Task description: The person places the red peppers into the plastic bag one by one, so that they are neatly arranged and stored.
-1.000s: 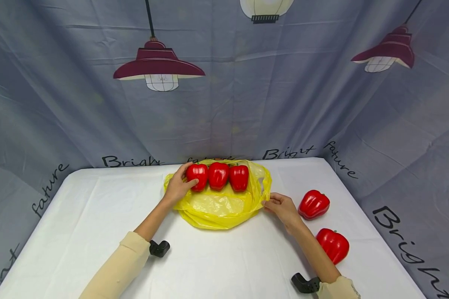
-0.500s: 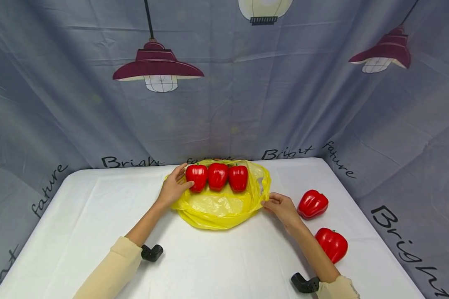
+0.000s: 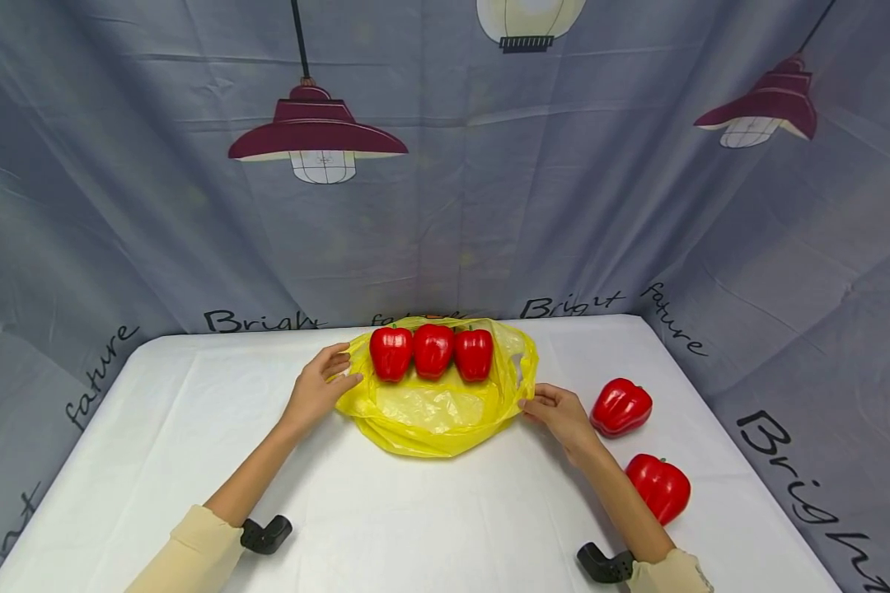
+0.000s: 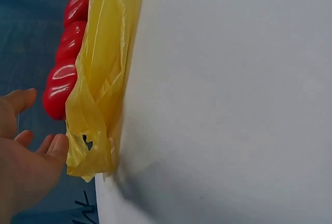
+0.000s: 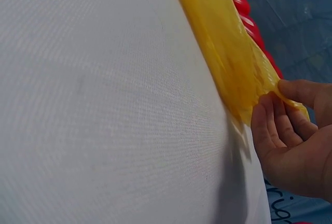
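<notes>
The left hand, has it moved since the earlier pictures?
Yes. Judged against the white table, the left hand has moved leftward, away from the leftmost red pepper.

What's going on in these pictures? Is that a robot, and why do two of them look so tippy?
No robot here! You're seeing a person's bare left hand and right hand. One picture comes from a camera on the person's head, looking forward and down. The two tippy ones come from cameras worn on each wrist, so they see things from the side.

On the white table is an open yellow bag with three red peppers in a row inside it. Two more peppers lie on the right. The right hand pinches the bag's edge. The left hand is open beside the bag, holding nothing; whether its fingertips touch the bag is hard to tell.
</notes>
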Tool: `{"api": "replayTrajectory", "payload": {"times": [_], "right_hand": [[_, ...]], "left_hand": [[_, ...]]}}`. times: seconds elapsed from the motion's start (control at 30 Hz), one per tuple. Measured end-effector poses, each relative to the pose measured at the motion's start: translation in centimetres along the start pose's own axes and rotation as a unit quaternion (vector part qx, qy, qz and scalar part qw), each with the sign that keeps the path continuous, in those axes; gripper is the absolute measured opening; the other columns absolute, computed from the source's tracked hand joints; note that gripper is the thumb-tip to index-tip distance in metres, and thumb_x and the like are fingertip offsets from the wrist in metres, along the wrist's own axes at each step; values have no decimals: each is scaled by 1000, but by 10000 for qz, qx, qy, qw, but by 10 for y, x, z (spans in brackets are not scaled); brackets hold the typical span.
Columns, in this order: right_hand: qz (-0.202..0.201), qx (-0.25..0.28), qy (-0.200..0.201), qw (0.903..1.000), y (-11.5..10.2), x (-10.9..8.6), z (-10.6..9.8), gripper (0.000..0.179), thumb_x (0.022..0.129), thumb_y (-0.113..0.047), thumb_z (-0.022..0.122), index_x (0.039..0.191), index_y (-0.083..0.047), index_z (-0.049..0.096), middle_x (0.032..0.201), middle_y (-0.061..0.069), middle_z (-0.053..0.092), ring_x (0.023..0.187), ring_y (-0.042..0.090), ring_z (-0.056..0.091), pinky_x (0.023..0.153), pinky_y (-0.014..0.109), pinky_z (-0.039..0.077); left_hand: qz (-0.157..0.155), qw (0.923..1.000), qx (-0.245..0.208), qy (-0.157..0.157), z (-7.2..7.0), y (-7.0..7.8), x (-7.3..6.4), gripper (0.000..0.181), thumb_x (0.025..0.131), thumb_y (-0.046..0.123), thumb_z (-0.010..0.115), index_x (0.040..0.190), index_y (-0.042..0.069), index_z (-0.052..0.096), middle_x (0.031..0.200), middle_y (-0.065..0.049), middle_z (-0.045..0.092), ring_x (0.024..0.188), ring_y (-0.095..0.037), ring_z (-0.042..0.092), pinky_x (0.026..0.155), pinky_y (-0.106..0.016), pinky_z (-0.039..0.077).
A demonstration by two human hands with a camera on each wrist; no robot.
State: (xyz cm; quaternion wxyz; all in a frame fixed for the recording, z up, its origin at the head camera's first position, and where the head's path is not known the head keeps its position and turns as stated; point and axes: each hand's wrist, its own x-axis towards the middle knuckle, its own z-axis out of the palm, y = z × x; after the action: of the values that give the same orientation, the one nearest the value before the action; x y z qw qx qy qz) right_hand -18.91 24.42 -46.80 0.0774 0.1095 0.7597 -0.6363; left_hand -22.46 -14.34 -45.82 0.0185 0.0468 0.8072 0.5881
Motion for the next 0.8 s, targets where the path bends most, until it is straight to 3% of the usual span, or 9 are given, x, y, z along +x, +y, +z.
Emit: {"api": "replayTrajectory", "payload": {"times": [0.23, 0.47, 0.8], "right_hand": [[1, -45, 21, 10000, -1, -1, 0, 41, 95, -9, 69, 129, 9, 56, 95, 6, 69, 91, 21, 67, 84, 28, 57], [-18, -29, -5, 10000, 0, -2, 0, 41, 95, -9, 69, 129, 9, 56, 96, 7, 70, 91, 21, 67, 84, 28, 57], [-19, -37, -34, 10000, -1, -2, 0, 42, 95, -10, 68, 131, 9, 55, 98, 7, 70, 93, 22, 67, 87, 31, 56]], "left_hand": [[-128, 9998, 129, 97, -7, -6, -23, 59, 95, 19, 71, 144, -2, 47, 138, -21, 56, 126, -33, 55, 103, -44, 46], [-325, 9980, 419, 345, -7, -18, -45, 54, 93, 23, 73, 136, -4, 56, 127, -19, 64, 115, -30, 63, 92, -33, 54], [-508, 9956, 605, 497, 7, -15, -50, 57, 91, 26, 75, 135, -6, 57, 120, -20, 68, 112, -32, 65, 94, -44, 53]]}}
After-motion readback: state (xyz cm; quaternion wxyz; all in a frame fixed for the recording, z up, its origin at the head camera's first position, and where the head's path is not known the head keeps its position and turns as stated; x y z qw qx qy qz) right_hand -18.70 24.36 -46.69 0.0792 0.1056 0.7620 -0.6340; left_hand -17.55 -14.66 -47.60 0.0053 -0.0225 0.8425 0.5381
